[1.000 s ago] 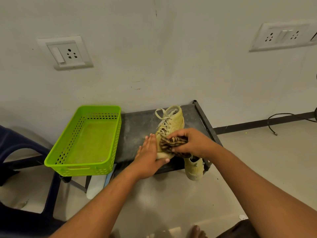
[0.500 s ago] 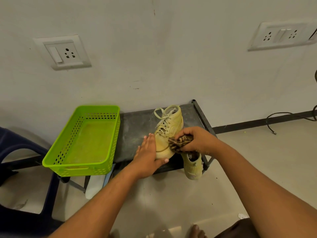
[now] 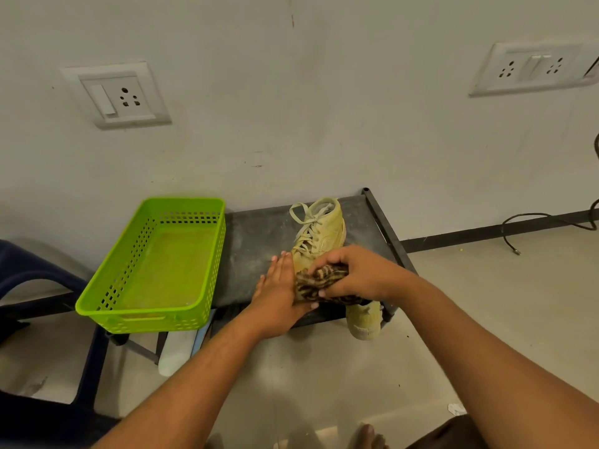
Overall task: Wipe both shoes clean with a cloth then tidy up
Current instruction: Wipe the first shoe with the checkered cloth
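Striped brown-and-tan cloth (image 3: 319,283), soft, bunched into a wad: we grip it in our right hand (image 3: 359,277), fingers and thumb curled round it, and press it onto the toe end of the standing shoe. We judge it light and limp, apt to unravel unless kept balled. It is best taken as a wad, not by a corner.

Left hand (image 3: 277,291): flat, fingers straight and together, laid against the left side of that same shoe. It holds nothing. Our two hands sit close, with the cloth between them and touching both.

Shoe, pale yellow high-top (image 3: 321,233), laced: it stands on the shelf, toe toward us, its front under both hands. We judge it light but bulky, soft in the upper and stiff in the sole. It is likely to skid under wiping, so it wants a brace at the side or a grip at the collar.

Second shoe (image 3: 363,320), same colour: just below our right hand, it hangs over the shelf's front edge. We cannot tell how it is lodged.

Shelf (image 3: 256,241), dark, dusty: it stands against the wall and carries the first shoe.

Basket (image 3: 146,320), green perforated plastic: it sits left of our left hand, apart from it, at the shelf's left end.
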